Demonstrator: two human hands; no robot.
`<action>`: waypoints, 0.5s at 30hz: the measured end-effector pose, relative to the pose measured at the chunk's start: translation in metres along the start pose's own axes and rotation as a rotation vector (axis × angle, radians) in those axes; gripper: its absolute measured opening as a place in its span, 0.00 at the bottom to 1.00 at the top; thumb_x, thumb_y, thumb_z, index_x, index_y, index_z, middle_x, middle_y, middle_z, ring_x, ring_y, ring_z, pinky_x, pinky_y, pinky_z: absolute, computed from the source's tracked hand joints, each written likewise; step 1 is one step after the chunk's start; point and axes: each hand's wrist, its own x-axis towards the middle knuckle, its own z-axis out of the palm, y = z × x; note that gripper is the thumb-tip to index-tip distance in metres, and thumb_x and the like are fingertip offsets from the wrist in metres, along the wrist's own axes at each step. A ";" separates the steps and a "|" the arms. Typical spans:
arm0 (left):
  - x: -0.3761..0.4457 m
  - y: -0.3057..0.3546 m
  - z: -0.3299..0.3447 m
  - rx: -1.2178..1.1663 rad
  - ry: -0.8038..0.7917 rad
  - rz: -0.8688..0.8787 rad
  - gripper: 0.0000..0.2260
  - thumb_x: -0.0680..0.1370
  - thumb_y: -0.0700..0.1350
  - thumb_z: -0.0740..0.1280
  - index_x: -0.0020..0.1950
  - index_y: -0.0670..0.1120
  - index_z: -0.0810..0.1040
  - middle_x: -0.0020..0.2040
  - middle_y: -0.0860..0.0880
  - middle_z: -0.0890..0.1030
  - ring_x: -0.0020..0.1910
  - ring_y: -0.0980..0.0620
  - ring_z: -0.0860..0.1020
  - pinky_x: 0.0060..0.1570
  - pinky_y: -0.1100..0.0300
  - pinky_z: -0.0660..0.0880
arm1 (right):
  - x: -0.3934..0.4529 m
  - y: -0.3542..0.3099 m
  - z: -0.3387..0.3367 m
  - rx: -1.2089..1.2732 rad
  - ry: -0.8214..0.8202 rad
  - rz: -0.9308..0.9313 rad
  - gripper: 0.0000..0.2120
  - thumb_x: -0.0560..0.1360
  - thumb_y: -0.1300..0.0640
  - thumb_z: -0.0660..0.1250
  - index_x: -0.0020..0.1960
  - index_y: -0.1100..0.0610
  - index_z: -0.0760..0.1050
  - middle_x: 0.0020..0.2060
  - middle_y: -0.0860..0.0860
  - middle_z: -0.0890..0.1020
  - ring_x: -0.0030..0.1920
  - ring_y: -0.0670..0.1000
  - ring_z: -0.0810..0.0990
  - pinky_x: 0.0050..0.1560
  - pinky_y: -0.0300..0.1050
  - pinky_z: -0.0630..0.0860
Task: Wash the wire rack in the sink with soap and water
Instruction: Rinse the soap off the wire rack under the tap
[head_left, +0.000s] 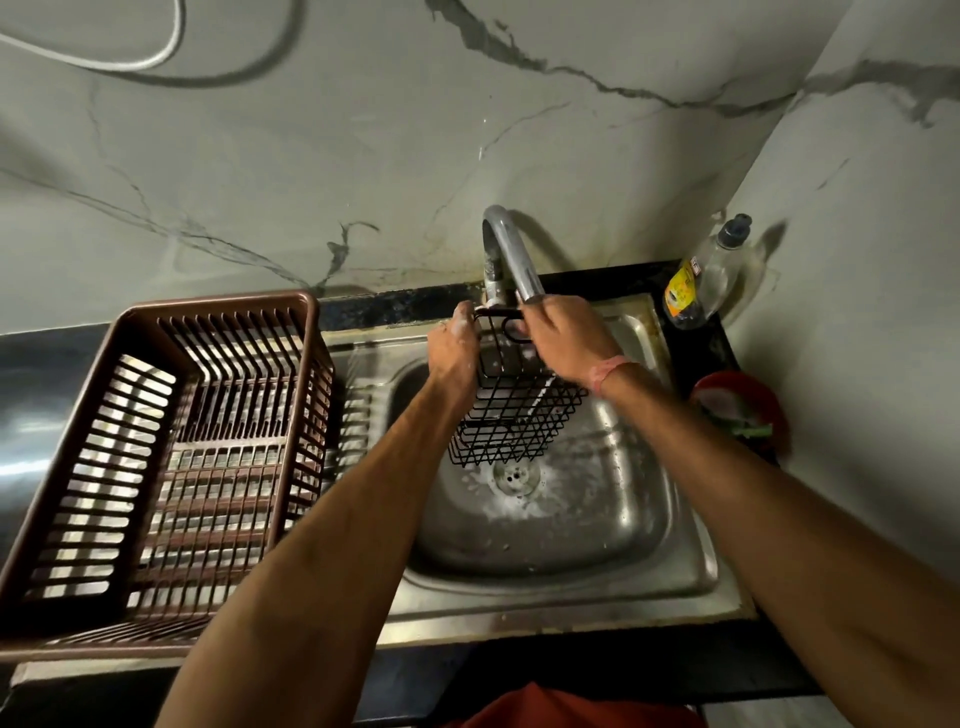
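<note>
Marble-backed steel sink (670, 566): wire rack (514, 415) hung under the tap (511, 254), left hand (457, 353) and right hand (566, 338) gripping its top rim (soapy). Slick wire could slip, likely dropping.

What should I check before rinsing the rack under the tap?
1. Left hand grips rack: ok.
2. Right hand grips the rack's top: ok.
3. Rack is over the sink, below the tap: ok.
4. Water running: cannot tell.
5. Drain unblocked, suds around it: ok.
6. Soap bottle within reach on the corner: ok.
</note>
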 end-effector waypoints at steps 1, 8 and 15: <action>-0.004 0.004 0.001 0.025 -0.037 0.000 0.17 0.89 0.52 0.59 0.44 0.50 0.78 0.37 0.52 0.80 0.42 0.52 0.79 0.39 0.63 0.76 | 0.004 0.005 -0.004 0.040 0.001 0.086 0.24 0.86 0.46 0.57 0.40 0.59 0.79 0.30 0.54 0.80 0.25 0.49 0.71 0.27 0.40 0.66; 0.000 0.011 -0.014 0.249 -0.292 0.247 0.31 0.88 0.62 0.55 0.39 0.39 0.77 0.29 0.53 0.75 0.26 0.56 0.70 0.35 0.61 0.72 | 0.025 0.018 -0.016 0.177 0.066 0.331 0.28 0.83 0.42 0.61 0.28 0.54 0.70 0.25 0.49 0.79 0.27 0.52 0.73 0.29 0.42 0.64; 0.020 -0.018 -0.038 0.705 -0.024 0.261 0.26 0.89 0.57 0.54 0.52 0.37 0.80 0.42 0.45 0.76 0.35 0.53 0.71 0.38 0.63 0.73 | 0.023 0.030 -0.011 0.492 0.041 0.374 0.23 0.84 0.44 0.62 0.34 0.52 0.74 0.27 0.45 0.73 0.30 0.48 0.75 0.38 0.45 0.69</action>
